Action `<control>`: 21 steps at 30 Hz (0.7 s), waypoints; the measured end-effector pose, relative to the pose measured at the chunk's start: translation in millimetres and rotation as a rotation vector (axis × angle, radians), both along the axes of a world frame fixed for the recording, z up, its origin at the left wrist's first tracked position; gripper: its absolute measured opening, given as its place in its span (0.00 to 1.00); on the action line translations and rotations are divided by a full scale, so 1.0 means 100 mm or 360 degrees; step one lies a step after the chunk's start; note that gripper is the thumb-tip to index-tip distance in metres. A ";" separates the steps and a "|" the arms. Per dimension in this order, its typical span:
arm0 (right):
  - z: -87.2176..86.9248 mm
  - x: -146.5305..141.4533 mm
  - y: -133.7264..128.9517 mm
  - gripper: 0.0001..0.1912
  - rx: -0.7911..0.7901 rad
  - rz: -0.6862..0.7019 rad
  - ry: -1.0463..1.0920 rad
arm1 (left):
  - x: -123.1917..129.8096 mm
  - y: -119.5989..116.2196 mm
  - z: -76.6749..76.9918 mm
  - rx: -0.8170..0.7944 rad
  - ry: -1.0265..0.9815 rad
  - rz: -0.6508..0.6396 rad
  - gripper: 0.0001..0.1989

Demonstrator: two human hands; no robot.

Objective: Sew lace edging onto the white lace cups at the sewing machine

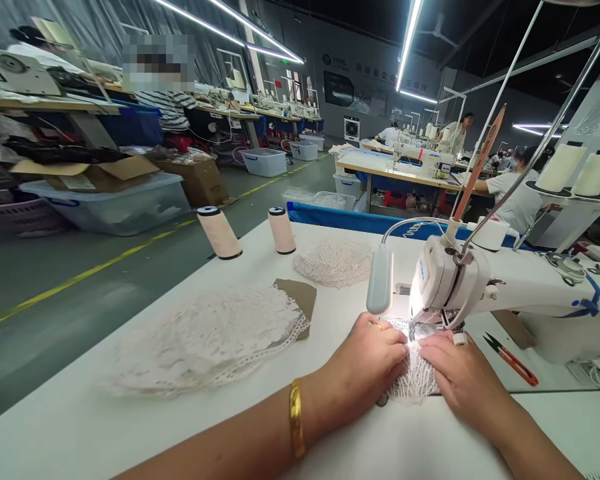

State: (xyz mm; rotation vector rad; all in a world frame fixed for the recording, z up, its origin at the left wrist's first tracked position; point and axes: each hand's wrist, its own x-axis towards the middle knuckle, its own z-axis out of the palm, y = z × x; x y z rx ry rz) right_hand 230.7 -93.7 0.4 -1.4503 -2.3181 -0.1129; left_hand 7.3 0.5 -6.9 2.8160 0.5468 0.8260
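Note:
A white fringed lace trim (pixel 414 381) lies under the presser foot of a white sewing machine (pixel 437 280), its strands hanging toward me. My left hand (pixel 363 363), with a ring and a gold bracelet at the wrist, has its fingers closed on the trim's left side, close to the needle. On the right side, my right hand (pixel 463 373) grips the same piece with bent fingers; its fingertips are partly hidden by the fabric and machine. A grey lamp (pixel 381 280) stands left of the machine head, and bright light falls on the needle area.
Left on the white table lie a lace pile (pixel 195 340) over brown card (pixel 300 300) and a fringe bundle (pixel 334 262). Two thread cones (pixel 221 233) stand behind. Red-handled thread snips (pixel 513 360) rest right of my right hand. Other people sit at machines beyond.

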 end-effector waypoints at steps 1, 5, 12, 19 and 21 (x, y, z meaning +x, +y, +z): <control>0.00 0.00 0.00 0.23 0.0026 -0.0003 0.0013 | 0.00 0.00 0.00 0.0008 -0.0021 0.0002 0.03; 0.04 -0.01 -0.08 0.20 0.0061 0.0184 0.0126 | -0.06 -0.10 0.14 -0.0007 -0.0036 -0.0190 0.08; 0.14 -0.05 -0.18 0.12 -0.0142 0.0328 0.0101 | -0.14 -0.30 0.26 0.0016 0.0083 -0.0365 0.11; 0.05 -0.03 -0.13 0.17 -0.0036 0.0271 0.0129 | -0.12 -0.20 0.23 0.0005 0.0023 -0.0328 0.12; 0.03 -0.04 -0.11 0.17 -0.0011 0.0249 0.0120 | -0.12 -0.18 0.22 0.0017 0.0011 -0.0298 0.12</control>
